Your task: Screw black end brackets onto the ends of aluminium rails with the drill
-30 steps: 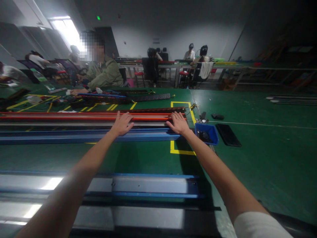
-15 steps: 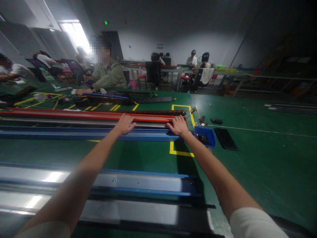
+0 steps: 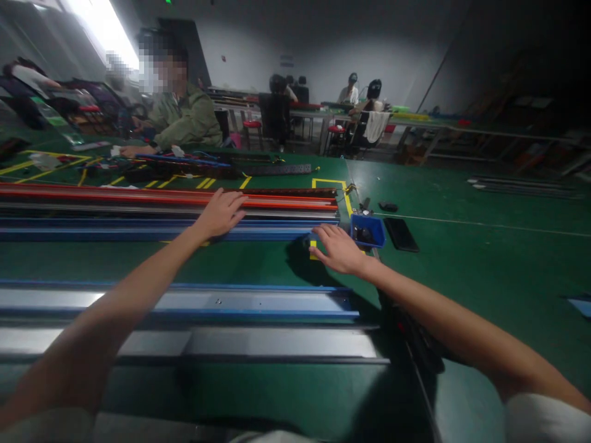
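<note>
My left hand (image 3: 222,213) lies over the long red rails (image 3: 286,200) and the blue rails (image 3: 277,231), fingers stretched out and resting on them or just above; I cannot tell which. My right hand (image 3: 340,248) is at the right end of the blue rails, fingers spread and slightly bent, with nothing in it. Its fingertips are close to the rail end; whether they touch it is unclear. Closer to me lie a silver channel with blue edges (image 3: 286,301) and a silver channel with dark edges (image 3: 286,342).
Right of my right hand stand a blue bin (image 3: 376,237) with dark parts and a black phone (image 3: 401,234). A power strip (image 3: 281,169) and wires lie farther back on the green table (image 3: 484,277). A co-worker in a green jacket (image 3: 194,123) sits across.
My right hand has come off the red rails toward me, to the end of the blue rails. My left hand stays over the rails. The view has tilted down and turned slightly right.
</note>
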A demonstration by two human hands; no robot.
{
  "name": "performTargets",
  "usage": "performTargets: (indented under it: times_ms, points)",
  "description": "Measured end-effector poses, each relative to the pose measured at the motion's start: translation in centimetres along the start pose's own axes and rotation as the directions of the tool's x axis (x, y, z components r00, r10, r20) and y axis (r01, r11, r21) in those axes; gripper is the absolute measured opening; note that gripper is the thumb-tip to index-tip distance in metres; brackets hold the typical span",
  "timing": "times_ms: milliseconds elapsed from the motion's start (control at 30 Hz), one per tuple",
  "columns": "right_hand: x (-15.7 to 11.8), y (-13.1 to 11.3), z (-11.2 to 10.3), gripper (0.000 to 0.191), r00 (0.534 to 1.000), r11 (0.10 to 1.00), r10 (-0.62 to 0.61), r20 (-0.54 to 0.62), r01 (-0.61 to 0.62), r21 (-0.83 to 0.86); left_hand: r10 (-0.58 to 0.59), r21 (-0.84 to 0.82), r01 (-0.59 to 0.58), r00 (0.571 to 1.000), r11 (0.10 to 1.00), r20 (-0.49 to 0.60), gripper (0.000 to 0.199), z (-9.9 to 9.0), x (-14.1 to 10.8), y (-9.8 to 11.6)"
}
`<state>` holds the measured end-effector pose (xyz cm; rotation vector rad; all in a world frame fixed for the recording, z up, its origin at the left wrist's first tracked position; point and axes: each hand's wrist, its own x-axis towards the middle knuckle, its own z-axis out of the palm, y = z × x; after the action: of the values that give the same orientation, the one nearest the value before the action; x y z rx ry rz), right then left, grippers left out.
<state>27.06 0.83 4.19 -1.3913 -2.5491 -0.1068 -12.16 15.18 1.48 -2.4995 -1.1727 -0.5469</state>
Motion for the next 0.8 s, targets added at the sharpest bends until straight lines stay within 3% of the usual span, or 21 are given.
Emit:
performTargets:
  times_ms: [100, 200, 267, 367, 567, 700, 800]
  points:
    - [-4.5, -1.0, -0.1, 0.051, 0.994, 0.989, 0.059, 0.097, -0.071, 0.127, 0.137, -0.019, -0.136, 0.986, 0.990, 0.092, 0.056, -2.8, -3.1, 2.1]
    - [-7.5, -1.1, 0.2, 0.055, 0.980, 0.950, 0.069, 0.184, -0.122, 0.289, 0.324, -0.077, -0.314, 0.921, 0.946, 0.215, 0.052, -5.0, -7.1, 4.6]
    - [-8.7, -1.0, 0.7, 0.065, 0.976, 0.928, 0.053, 0.212, -0.126, 0.350, 0.414, -0.100, -0.403, 0.868, 0.910, 0.274, 0.050, -5.7, -9.6, 5.9]
    - [-9.6, -0.9, 1.6, 0.079, 0.973, 0.919, -0.008, 0.232, -0.084, 0.386, 0.482, -0.084, -0.480, 0.827, 0.873, 0.289, 0.049, -5.8, -12.3, 6.7]
    - [-9.5, -1.0, 2.5, 0.081, 0.958, 0.949, -0.011, 0.286, -0.080, 0.304, 0.481, -0.023, -0.495, 0.831, 0.868, 0.280, 0.034, -4.6, -13.4, 5.9]
    - [-9.8, -1.2, 2.6, 0.079, 0.974, 0.976, -0.010, 0.227, -0.040, 0.216, 0.527, -0.005, -0.544, 0.811, 0.839, 0.254, 0.032, -4.4, -13.2, 5.8]
    - [-9.9, -1.1, 2.8, 0.077, 0.982, 0.987, -0.007, 0.189, -0.024, 0.162, 0.519, -0.019, -0.530, 0.822, 0.847, 0.234, 0.031, -4.4, -13.0, 5.9]
